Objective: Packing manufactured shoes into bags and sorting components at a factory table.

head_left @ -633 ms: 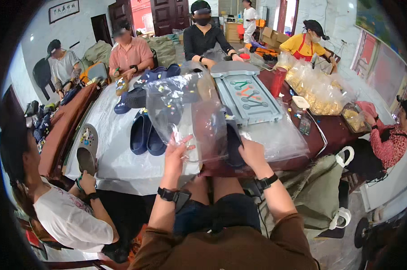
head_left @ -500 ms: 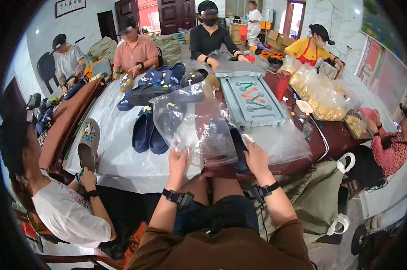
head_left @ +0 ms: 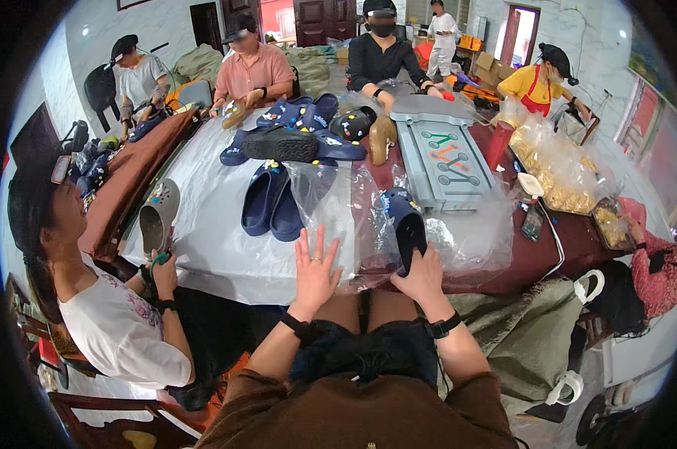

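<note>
While my right hand (head_left: 421, 275) is clamped on the heel of a navy shoe (head_left: 406, 224) right of centre, my left hand (head_left: 316, 275) is spread, fingers apart, at the clear bag (head_left: 366, 217), touching or not I cannot tell. A steady heel hold and light left palm should, I judge, suit such thin plastic. Beyond, a navy pair (head_left: 260, 203) left of centre and a grey box (head_left: 430, 187) upper right hem me in; the white sheet (head_left: 207, 251) at mid-left looks roomiest.

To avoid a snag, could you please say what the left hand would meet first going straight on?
The left hand would probably meet the clear plastic bag first; it may already touch it.
</note>
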`<state>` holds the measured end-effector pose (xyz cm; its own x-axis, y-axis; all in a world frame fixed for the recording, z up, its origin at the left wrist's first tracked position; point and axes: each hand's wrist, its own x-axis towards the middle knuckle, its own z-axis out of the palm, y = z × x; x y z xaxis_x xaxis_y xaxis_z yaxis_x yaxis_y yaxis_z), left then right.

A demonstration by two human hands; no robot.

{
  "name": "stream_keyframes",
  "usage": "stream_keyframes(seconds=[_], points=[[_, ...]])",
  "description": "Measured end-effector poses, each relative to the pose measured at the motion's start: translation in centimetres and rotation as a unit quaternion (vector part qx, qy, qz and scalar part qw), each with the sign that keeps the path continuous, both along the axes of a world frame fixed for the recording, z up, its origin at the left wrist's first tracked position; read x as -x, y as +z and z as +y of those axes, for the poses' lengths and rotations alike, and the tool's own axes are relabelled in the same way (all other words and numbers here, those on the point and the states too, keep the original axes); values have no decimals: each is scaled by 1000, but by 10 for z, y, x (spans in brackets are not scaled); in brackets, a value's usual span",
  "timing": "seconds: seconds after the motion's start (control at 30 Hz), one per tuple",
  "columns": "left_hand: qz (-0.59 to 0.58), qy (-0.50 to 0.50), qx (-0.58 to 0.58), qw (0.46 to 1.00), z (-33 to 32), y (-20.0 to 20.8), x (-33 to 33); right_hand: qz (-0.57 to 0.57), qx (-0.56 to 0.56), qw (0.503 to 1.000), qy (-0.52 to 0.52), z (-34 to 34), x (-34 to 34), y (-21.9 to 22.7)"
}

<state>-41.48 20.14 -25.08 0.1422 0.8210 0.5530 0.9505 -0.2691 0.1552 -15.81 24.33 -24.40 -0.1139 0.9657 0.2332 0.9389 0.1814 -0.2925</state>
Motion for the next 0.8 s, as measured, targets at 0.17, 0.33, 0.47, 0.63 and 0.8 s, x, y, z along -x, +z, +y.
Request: stream_keyframes(seconds=[0.17, 0.33, 0.47, 0.63, 0.8], points=[[107, -64, -9, 992, 1, -3, 6, 16, 5, 1000, -11, 2, -3, -5], [65, -50, 94, 992, -9, -3, 10, 95, 35, 994, 50, 7, -23, -4], [84, -24, 150, 985, -9, -20, 20, 156, 43, 985, 59, 11, -48, 4], [75, -57, 97, 991, -3, -19, 9, 527, 148, 833, 85, -10, -82, 20], [60, -68, 56, 994, 15, -24, -9, 600, 191, 760, 159, -76, -101, 60]])
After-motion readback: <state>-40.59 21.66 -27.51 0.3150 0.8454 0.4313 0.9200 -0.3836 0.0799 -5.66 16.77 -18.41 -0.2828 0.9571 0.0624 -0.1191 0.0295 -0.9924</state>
